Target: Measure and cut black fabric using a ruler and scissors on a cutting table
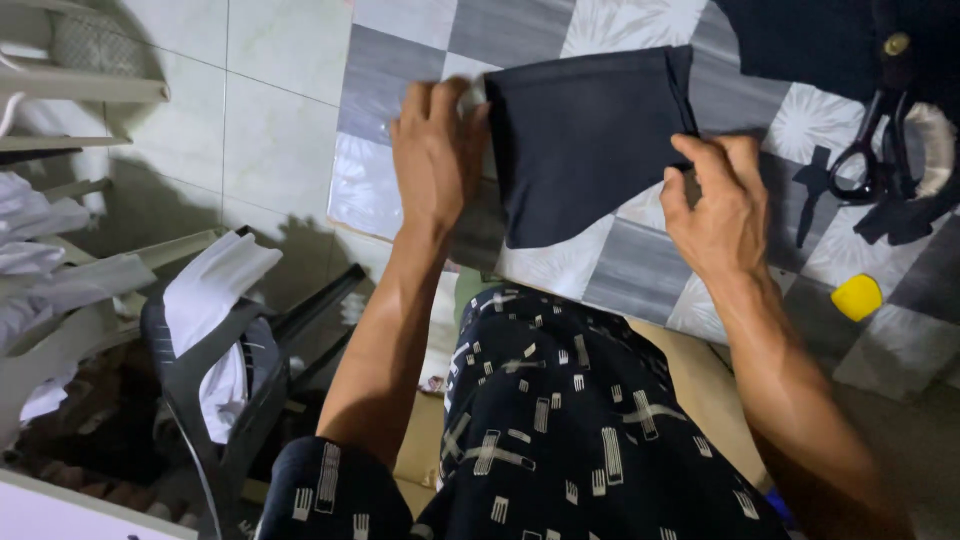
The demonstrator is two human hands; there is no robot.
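I have a folded piece of dark navy cloth (585,140) lying flat on the counter (640,270), which is covered in a grey and white checked sheet with pale flower shapes. The cloth sits close to the counter's near edge, towards its left corner, with one short side turned to the left edge.

My left hand (435,150) is at the cloth's left side, fingers curled over that edge and closed on it, the back of the hand facing up. My right hand (715,205) rests at the lower right corner of the cloth, thumb and fingers pinched together on the fabric there. The two hands are well apart, one at each end of the piece.

Further right on the counter lies a pair of black-handled scissors (875,150), resting partly on another spread of dark fabric (800,40) at the far right corner. A small yellow piece of tailor's chalk (857,296) lies near the counter's near edge, to the right of my right forearm. A thin dark scrap of cloth (812,195) lies between my right hand and the scissors.

Below the counter I see my lap in dark trousers with a white block pattern (560,430). On the floor to my left stands a dark plastic chair (215,400) with white cloth (210,300) draped on it.
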